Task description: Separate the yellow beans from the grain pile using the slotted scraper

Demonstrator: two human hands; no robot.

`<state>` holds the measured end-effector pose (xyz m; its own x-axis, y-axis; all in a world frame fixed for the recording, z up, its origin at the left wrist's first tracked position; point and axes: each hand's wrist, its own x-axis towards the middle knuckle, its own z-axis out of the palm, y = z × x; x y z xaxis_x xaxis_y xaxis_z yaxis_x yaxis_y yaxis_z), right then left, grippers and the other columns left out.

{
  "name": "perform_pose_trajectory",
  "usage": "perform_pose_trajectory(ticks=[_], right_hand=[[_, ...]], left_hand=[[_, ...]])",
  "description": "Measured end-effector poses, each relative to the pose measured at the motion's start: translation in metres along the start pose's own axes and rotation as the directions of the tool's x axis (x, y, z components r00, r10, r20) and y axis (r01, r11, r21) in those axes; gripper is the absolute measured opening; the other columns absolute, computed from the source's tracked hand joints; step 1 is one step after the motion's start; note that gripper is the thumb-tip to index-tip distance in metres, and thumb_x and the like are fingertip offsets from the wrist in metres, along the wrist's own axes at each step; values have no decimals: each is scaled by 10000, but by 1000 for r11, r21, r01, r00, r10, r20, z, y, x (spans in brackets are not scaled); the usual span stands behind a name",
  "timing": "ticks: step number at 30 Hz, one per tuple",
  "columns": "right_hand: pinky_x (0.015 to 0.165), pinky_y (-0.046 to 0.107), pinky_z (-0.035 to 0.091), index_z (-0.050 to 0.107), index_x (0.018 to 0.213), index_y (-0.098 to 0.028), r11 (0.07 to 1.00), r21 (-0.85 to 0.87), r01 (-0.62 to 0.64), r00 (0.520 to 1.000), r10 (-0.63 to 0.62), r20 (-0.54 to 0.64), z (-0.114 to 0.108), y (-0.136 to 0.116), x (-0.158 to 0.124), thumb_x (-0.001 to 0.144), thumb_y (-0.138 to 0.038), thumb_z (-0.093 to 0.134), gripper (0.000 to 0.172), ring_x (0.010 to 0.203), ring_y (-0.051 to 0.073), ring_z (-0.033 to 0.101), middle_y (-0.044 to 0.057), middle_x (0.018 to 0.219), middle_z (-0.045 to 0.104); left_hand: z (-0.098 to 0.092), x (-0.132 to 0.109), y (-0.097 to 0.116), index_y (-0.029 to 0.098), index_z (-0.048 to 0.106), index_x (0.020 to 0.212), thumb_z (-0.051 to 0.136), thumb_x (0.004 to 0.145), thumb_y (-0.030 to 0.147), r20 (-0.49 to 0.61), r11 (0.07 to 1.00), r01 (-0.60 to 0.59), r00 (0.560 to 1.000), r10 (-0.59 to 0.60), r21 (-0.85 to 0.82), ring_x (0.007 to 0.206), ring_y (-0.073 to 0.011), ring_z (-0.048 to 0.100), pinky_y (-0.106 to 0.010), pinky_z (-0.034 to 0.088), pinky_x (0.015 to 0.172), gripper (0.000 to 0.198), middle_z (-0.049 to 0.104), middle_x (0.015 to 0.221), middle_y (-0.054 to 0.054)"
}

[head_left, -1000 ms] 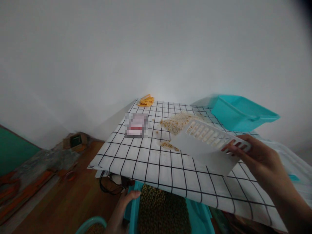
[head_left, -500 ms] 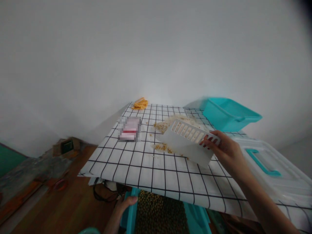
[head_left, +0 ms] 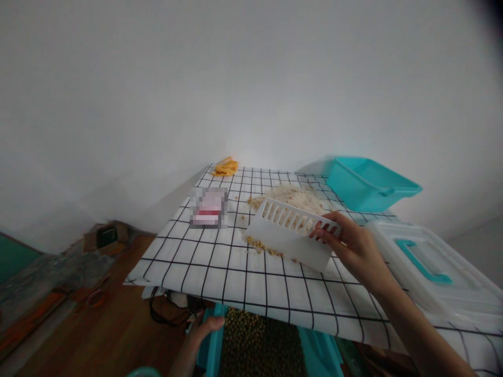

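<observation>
My right hand (head_left: 356,246) grips a white plastic scraper with slots (head_left: 286,235) by its slotted top edge. The scraper stands tilted on the checked tablecloth (head_left: 243,277), its lower edge against a small heap of pale grain bits (head_left: 264,245). A larger pile of the same bits (head_left: 293,198) lies just behind it. My left hand (head_left: 204,330) holds the rim of a turquoise tub (head_left: 210,345) below the table's front edge; the tub is filled with small yellowish beans (head_left: 255,343).
A turquoise bin (head_left: 367,186) stands at the back right of the table. A clear lid with a turquoise handle (head_left: 424,262) lies to the right. Orange strips (head_left: 226,166) sit at the far edge, and a blurred packet (head_left: 208,208) lies left of the pile. Wooden floor and clutter (head_left: 98,235) lie left.
My right hand has drawn the scraper leftward and toward me across the cloth, pushing the small heap of bits along. My left hand stays on the tub rim.
</observation>
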<state>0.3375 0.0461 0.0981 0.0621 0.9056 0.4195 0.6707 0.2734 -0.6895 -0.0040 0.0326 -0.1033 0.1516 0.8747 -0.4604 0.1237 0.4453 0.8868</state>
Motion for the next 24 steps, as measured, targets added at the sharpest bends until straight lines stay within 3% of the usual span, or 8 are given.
perform_pose_trajectory(ticks=[7, 12, 16, 24], right_hand=[[492, 214, 500, 624, 866, -213, 998, 42, 38, 999, -39, 10, 1, -5, -5, 910, -392, 614, 185, 577, 157, 642, 14, 698, 682], [524, 198, 500, 642, 859, -219, 996, 56, 66, 997, -68, 39, 0, -6, -7, 914, -379, 628, 170, 588, 137, 627, -1, 710, 673], [514, 193, 496, 644, 860, -226, 997, 53, 63, 998, -65, 27, -6, -2, -10, 918, -402, 632, 186, 595, 139, 628, -2, 712, 675], [476, 186, 498, 647, 875, -223, 999, 31, 22, 1000, -22, -2, -18, 6, -19, 908, -407, 642, 187, 572, 145, 641, 10, 720, 702]], left_hand=[[-5, 4, -2, 298, 725, 551, 723, 591, 360, 40, 991, 109, 993, -112, 71, 885, -391, 764, -503, 561, 960, 73, 835, 675, -45], [-4, 2, -1, 320, 706, 616, 716, 544, 449, 75, 986, 167, 983, -167, 15, 968, -424, 756, -503, 600, 891, 148, 849, 734, -35], [-6, 3, 1, 314, 680, 560, 748, 487, 466, 85, 983, 181, 980, -181, 6, 984, -466, 744, -540, 583, 918, 182, 847, 715, -60], [-2, 3, 5, 283, 659, 529, 792, 470, 519, 96, 982, 185, 978, -186, 23, 976, -456, 754, -527, 573, 927, 277, 844, 693, -73]])
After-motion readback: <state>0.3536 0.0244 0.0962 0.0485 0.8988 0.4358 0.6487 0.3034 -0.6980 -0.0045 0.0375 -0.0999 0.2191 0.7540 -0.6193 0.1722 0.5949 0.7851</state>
